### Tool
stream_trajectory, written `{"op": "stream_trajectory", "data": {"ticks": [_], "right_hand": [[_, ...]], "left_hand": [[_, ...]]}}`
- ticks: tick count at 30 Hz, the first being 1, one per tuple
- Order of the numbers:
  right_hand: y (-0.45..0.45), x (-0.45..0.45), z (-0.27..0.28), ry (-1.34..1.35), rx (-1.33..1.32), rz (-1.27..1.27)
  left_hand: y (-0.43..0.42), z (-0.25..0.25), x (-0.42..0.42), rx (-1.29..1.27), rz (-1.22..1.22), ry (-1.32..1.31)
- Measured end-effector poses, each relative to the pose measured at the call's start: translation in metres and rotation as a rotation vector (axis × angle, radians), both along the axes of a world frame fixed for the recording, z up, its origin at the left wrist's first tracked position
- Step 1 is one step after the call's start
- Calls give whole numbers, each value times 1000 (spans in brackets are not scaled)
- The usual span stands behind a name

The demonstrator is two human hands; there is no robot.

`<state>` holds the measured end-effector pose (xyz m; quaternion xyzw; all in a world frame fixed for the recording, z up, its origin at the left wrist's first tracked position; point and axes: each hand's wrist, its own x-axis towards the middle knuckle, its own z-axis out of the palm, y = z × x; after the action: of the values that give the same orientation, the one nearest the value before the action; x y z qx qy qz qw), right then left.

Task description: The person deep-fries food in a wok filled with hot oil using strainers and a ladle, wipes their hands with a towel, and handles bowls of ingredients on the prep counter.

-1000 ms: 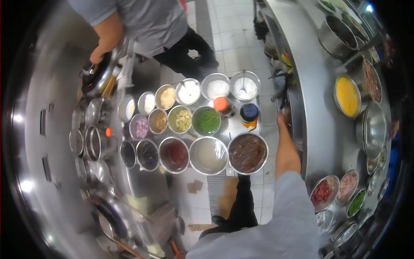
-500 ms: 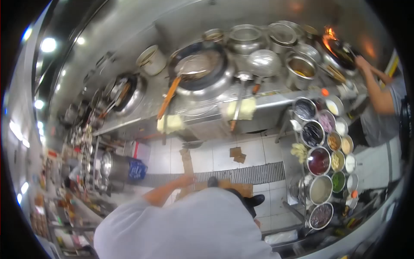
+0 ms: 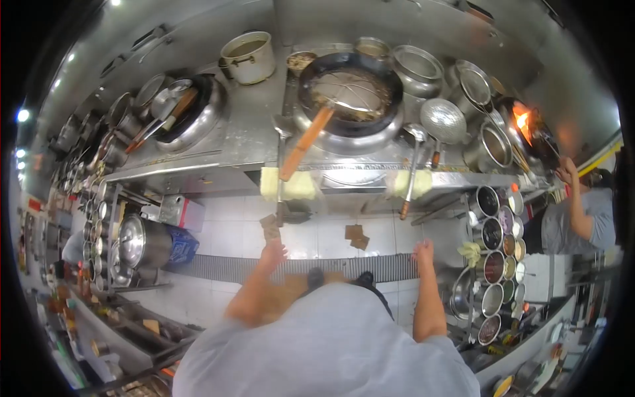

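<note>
Arms of the person, both reaching forward from the sleeves toward the stove counter (image 3: 248, 145), held low and well apart. The left forearm slants inward, its left hand (image 3: 272, 257) bare, with fingers spread wide; the right forearm runs nearly straight ahead, its right hand (image 3: 423, 254) likewise bare, fingers loosely bent and parted. Beyond the hands, on the counter, sits a dark wok (image 3: 393, 81); a round strainer (image 3: 347, 92) rests in it, its wooden handle (image 3: 307, 142) angled back toward the person as far as the counter's front edge. A long-handled ladle (image 3: 417, 132) lies to the right of the wok, and a second long utensil (image 3: 282, 126) to its left; each handle crosses a yellow cloth (image 3: 409, 182) and projects past that edge. Between counter and body, tiled floor (image 3: 304, 241) leaves open room, crossed by a drain grate (image 3: 228, 266) and carrying brown cardboard pieces (image 3: 357, 233), one of them just ahead of the left hand. A large lidded pot (image 3: 153, 243) bounds this room on the left; rows of steel containers (image 3: 492, 235) bound it on the right, near the right hand. At far right, a co-worker (image 3: 562, 221) reaches to a flaming wok.
</note>
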<state>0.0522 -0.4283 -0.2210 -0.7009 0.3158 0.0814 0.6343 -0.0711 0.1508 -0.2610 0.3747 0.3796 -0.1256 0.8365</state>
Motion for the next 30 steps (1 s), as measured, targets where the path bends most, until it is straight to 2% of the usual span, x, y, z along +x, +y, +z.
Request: {"op": "stream_trajectory", "data": {"ticks": [2, 4, 6, 8, 10, 12, 14, 16, 17, 19, 21, 23, 24, 25, 26, 27, 28, 29, 30], "right_hand": [[24, 51, -10, -148, -221, 99], [36, 95, -36, -290, -298, 115], [75, 101, 36, -178, -148, 112], [81, 123, 33, -18, 236, 175], [95, 133, 22, -13, 205, 162], [128, 132, 41, -71, 276, 149], [155, 128, 47, -107, 348, 140], [183, 128, 47, -153, 490, 270], [188, 127, 61, -114, 279, 364], [177, 138, 13, -331, -471, 592], [174, 122, 39, -627, -750, 411], [176, 116, 73, -567, -587, 378], [181, 115, 76, -578, -586, 387], [186, 116, 81, -555, -480, 345], [194, 116, 87, -529, -376, 300], [210, 113, 110, -539, -387, 297], [234, 107, 147, -518, -243, 296], [258, 103, 176, -497, -99, 290], [279, 102, 191, -507, -110, 279]], "left_hand": [[19, -14, 21, 17, 38, -26], [19, -14, 43, 13, 20, -47], [14, 4, 51, 21, 117, -143], [6, 20, 48, 70, 66, -76], [0, 42, 49, 152, 27, -18], [-4, 56, 34, 328, -47, 55], [0, 59, 25, 310, -24, 79], [8, 64, 8, 253, 43, 80], [16, 62, 9, 186, 79, 100], [30, 47, 15, 144, 108, 52], [36, 44, 32, 91, 57, -26], [23, 72, 65, 41, -7, -88], [15, 96, 83, -13, -30, -129], [12, 101, 100, -16, -25, -138], [10, 103, 115, 102, -113, -121], [16, 107, 126, 219, -203, -107], [27, 112, 133, 210, -207, -120], [38, 118, 142, 377, -209, -150], [47, 128, 149, 546, -211, -182]]}}
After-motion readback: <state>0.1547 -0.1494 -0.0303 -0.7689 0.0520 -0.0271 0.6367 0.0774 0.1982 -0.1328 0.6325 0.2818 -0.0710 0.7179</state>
